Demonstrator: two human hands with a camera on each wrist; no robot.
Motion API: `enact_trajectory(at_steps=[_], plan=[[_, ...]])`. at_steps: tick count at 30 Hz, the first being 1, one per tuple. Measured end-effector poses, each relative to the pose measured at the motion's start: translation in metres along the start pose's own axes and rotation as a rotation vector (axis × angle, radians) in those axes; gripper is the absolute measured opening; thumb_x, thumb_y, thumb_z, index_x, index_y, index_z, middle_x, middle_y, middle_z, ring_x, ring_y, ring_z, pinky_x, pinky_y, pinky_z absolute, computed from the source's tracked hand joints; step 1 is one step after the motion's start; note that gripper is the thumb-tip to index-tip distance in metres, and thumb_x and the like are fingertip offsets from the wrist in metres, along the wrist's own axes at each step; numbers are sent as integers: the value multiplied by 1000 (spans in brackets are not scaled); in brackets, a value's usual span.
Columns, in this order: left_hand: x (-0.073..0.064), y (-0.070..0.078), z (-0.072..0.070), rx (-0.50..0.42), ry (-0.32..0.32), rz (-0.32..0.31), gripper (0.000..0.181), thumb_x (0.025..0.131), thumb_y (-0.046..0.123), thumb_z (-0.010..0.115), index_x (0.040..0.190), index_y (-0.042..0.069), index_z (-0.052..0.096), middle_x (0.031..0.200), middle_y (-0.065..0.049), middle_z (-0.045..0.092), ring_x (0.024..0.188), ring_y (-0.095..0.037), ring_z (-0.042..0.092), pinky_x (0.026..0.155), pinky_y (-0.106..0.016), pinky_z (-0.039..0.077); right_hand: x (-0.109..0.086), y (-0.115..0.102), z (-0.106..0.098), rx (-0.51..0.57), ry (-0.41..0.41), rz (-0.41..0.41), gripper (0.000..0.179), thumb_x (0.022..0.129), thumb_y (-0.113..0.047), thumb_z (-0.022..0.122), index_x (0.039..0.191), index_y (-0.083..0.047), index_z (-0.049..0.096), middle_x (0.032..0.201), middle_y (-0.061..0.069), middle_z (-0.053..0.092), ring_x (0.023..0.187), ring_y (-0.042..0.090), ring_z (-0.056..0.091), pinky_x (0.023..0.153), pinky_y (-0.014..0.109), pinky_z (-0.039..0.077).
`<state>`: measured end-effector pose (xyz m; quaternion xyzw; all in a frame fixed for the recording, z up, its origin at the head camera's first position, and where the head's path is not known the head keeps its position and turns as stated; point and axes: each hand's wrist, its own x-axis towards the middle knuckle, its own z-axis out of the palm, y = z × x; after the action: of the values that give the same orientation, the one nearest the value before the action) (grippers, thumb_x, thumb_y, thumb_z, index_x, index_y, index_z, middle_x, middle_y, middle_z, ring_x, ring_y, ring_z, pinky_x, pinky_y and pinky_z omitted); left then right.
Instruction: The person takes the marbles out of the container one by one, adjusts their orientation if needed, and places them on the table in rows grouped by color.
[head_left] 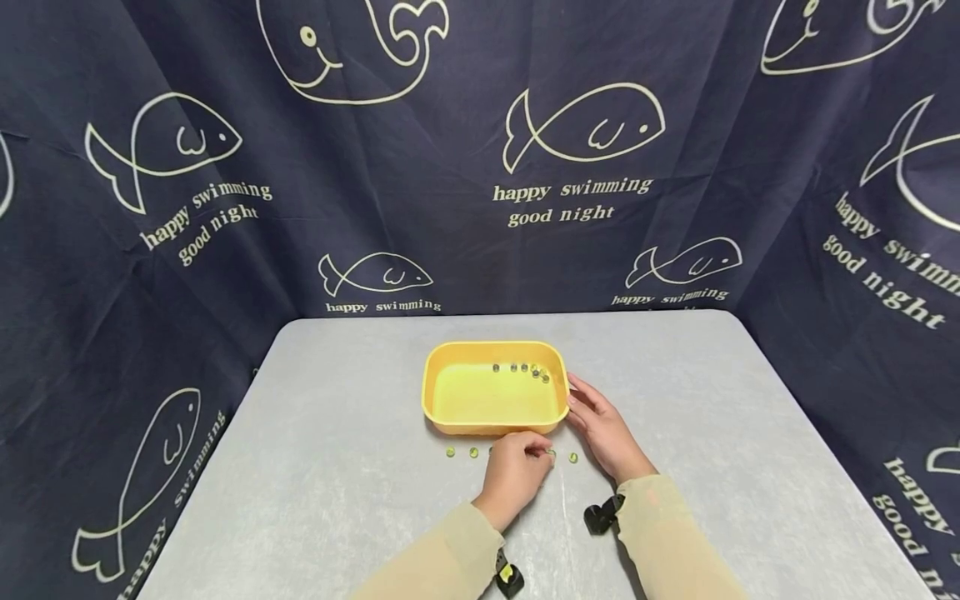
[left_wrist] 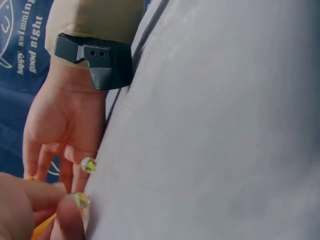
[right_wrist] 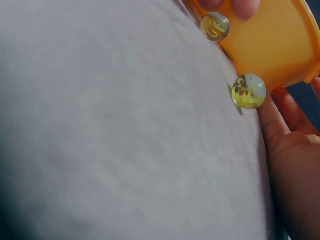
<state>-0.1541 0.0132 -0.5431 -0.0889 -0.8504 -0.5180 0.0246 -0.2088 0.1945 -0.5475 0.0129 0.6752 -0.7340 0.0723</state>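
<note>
A yellow tub (head_left: 495, 427) sits on the table. My left hand (head_left: 516, 471) is at its near side, thumb and index finger pinching a clear marble (left_wrist: 81, 200) with a yellow swirl, low at the tabletop. Another marble (right_wrist: 248, 91) lies just right of it, between the two hands. To the left, a marble (head_left: 450, 452) and a second marble (head_left: 474, 452) continue the row, and one more is mostly hidden by my left hand. My right hand (head_left: 606, 433) rests its extended fingers against the tub's right wall.
Inside the tub, several marbles (head_left: 524, 367) gather towards the far right corner. The grey table (head_left: 337, 467) extends around the tub, and a dark blue curtain (head_left: 472, 250) with fish drawings hangs behind it and at both sides.
</note>
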Motion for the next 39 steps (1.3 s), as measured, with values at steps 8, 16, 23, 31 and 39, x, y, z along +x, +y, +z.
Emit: enact_trajectory(at_steps=[8, 16, 23, 31, 39], plan=[[3, 36, -20, -37, 70, 193, 12, 87, 9, 82, 99, 11, 81, 89, 11, 69, 72, 0, 59, 64, -20, 53, 0, -2, 0, 14, 8, -25, 55, 108, -20, 56, 159, -12, 39, 154, 19, 43, 140, 33, 45, 104, 24, 47], [38, 52, -39, 20, 79, 194, 17, 88, 14, 81, 105, 11, 80, 97, 8, 72, 74, -1, 59, 66, -20, 53, 1, 0, 2, 10, 18, -13, 56, 108, -19, 57, 159, -10, 38, 153, 21, 45, 135, 28, 50, 103, 25, 48], [73, 50, -41, 154, 17, 191, 21, 92, 16, 77, 111, 9, 79, 103, 2, 74, 84, -11, 67, 74, -21, 54, 2, 2, 0, -19, 16, 1, 55, 108, -22, 56, 160, -13, 38, 151, 18, 46, 134, 27, 52, 102, 25, 49], [108, 38, -28, 145, -32, 35, 22, 94, 18, 74, 114, 11, 78, 105, 2, 75, 81, -9, 69, 79, -26, 54, 2, 1, 0, 17, 14, 0, 53, 108, -14, 54, 159, -11, 38, 152, 20, 45, 137, 33, 48, 102, 26, 48], [132, 25, -21, 151, -6, -85, 17, 93, 16, 75, 109, 11, 78, 95, 3, 73, 77, -8, 66, 74, -26, 55, 3, -1, 0, 28, 4, 7, 54, 108, -14, 55, 159, -11, 39, 153, 20, 43, 139, 34, 47, 103, 27, 48]])
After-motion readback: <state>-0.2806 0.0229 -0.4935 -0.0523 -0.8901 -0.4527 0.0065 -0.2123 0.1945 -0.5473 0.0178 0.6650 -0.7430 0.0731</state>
